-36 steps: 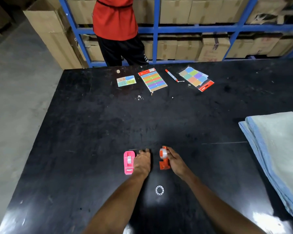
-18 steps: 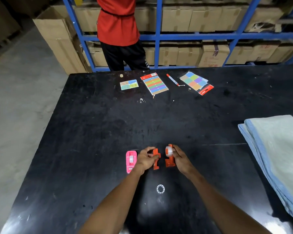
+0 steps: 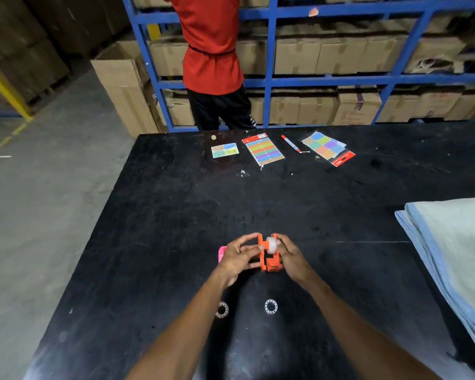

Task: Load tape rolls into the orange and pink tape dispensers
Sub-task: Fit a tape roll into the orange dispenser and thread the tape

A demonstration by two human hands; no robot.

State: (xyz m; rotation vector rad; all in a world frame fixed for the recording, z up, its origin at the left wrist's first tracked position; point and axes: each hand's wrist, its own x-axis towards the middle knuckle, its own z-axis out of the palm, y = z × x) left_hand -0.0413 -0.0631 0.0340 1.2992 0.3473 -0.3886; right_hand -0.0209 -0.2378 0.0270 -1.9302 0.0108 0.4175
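Note:
The orange tape dispenser (image 3: pixel 269 260) is held just above the black table (image 3: pixel 176 215), with a whitish tape roll (image 3: pixel 271 244) sitting between its two halves. My left hand (image 3: pixel 237 256) grips the dispenser's left half and my right hand (image 3: pixel 291 256) grips the right half with the roll. The pink tape dispenser (image 3: pixel 222 254) lies on the table behind my left hand, mostly hidden. Two small ring-shaped tape cores lie nearer me, one (image 3: pixel 271 306) white and one (image 3: pixel 222 309) brownish beside my left forearm.
A folded pale blue cloth (image 3: pixel 455 256) lies at the table's right edge. Sticky-note packs (image 3: pixel 263 151) (image 3: pixel 327 146), a card (image 3: pixel 225 150) and a red pen (image 3: pixel 291 143) lie at the far edge. A person in a red shirt (image 3: pixel 211 50) stands beyond, at blue shelving with cartons.
My left hand picked up the separate orange half and brought it against the half with the roll in my right hand. The head view tilted up and a second ring appeared.

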